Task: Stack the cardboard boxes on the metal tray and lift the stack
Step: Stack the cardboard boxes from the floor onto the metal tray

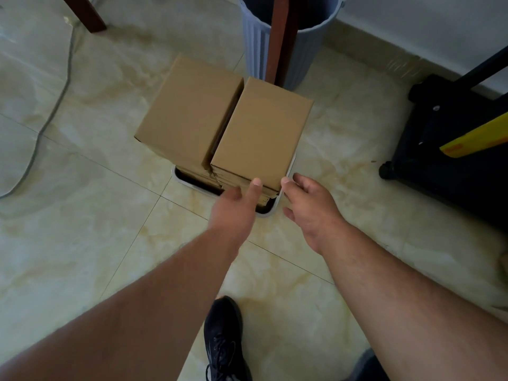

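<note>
2 side-by-side box stacks [225,119] on the tray [268,210], just beyond both hands, left [233,210] and right [310,207], fingers loose, empty.

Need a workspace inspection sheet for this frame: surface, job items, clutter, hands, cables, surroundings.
Surface: tiled floor.
Job's things: two side-by-side cardboard box stacks, left stack and right stack, standing in the metal tray.
Clutter: nothing seen.
Hands: left hand open, index finger touching right stack's near edge; right hand open beside tray corner.
Cables: grey cable along floor, left.
Surroundings: ribbed bin, wooden post, black wheeled base, black shoe.
</note>
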A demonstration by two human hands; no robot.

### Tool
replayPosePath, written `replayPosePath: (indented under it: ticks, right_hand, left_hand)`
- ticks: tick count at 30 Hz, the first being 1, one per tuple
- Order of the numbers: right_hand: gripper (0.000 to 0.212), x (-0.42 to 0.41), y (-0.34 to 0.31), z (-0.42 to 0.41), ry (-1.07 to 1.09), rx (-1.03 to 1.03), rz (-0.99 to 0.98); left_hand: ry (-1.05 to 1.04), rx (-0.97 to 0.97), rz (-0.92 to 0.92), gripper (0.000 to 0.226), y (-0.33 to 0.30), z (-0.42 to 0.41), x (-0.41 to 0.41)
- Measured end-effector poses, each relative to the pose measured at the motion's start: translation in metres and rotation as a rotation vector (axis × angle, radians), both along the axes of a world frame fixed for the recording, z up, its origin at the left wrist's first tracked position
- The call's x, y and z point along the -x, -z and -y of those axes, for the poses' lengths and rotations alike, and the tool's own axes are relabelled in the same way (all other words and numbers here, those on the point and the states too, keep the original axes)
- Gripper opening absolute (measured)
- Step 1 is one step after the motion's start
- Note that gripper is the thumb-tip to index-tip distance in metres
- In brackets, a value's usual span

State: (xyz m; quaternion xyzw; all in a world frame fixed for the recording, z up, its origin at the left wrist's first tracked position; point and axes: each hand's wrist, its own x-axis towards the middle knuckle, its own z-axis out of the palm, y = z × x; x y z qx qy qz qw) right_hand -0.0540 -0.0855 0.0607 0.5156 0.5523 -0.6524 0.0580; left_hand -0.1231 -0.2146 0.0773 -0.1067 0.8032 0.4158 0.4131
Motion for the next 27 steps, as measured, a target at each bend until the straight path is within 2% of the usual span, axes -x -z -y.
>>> replayPosePath:
  ticks: [1,3,5,9,15,23,27]
  right_hand:
    - [0.017,-0.006,-0.001,0.000,-0.007,-0.002,0.005]
    - [0.051,-0.020,-0.001,0.002,0.009,-0.007,0.039]
    - [0.061,-0.039,-0.001,0.001,0.032,-0.004,0.080]
    - [0.057,-0.077,0.005,-0.007,0.078,0.006,0.131]
    - [0.062,-0.138,0.016,-0.023,0.154,0.001,0.161]
    - [0.056,-0.239,0.027,-0.068,0.316,0.018,0.220]
    - [0.062,-0.293,0.030,-0.087,0.343,0.014,0.239]
  left_hand:
    - [0.058,-0.015,0.010,0.071,0.000,0.003,-0.008]
    - [0.155,-0.010,0.075,0.074,-0.003,0.010,-0.029]
    - [0.218,0.007,0.129,0.070,-0.002,0.015,-0.048]
    - [0.256,0.018,0.145,0.063,0.000,0.009,-0.069]
    - [0.299,0.057,0.104,0.060,0.009,-0.022,-0.095]
    - [0.462,0.087,0.125,0.056,0.010,-0.072,-0.156]
    - [0.485,0.103,0.131,0.056,0.019,-0.094,-0.184]
